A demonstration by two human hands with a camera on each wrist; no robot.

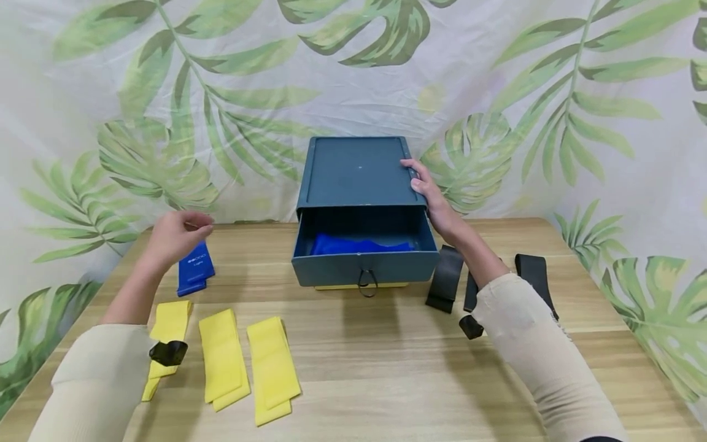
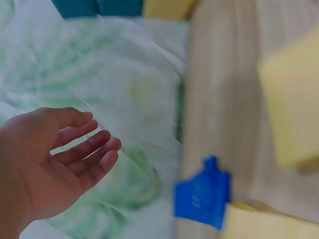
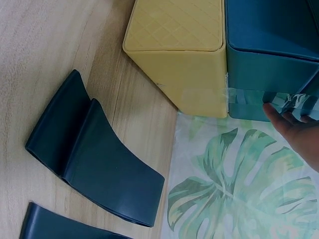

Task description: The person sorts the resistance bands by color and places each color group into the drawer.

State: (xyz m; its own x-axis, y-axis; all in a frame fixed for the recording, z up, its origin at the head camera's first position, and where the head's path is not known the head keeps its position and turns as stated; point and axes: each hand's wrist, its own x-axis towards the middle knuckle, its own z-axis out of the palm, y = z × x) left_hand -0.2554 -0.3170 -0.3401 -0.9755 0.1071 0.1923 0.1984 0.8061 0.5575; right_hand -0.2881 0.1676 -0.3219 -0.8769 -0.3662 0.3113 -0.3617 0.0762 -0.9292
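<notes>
On the right, my right hand [image 1: 433,193] rests against the side and top edge of a dark blue drawer box [image 1: 359,172]. Its fingers [image 3: 279,122] touch the box's side in the right wrist view. The drawer [image 1: 331,270] is pulled out, with blue resistance bands [image 1: 353,245] lying inside. My left hand [image 1: 177,239] hovers over the table's left side, fingers loosely bent, holding nothing. Below it lies a folded blue resistance band [image 1: 196,270]; the left wrist view shows that blue band [image 2: 202,194] apart from the hand [image 2: 60,159].
Several folded yellow bands [image 1: 223,356] lie at the table's front left. Black bands [image 1: 444,279] lie to the right, partly hidden by my right arm. Beneath the blue box sits a yellow box [image 3: 174,74]. A leaf-print cloth [image 1: 248,73] hangs behind the table [image 1: 386,380].
</notes>
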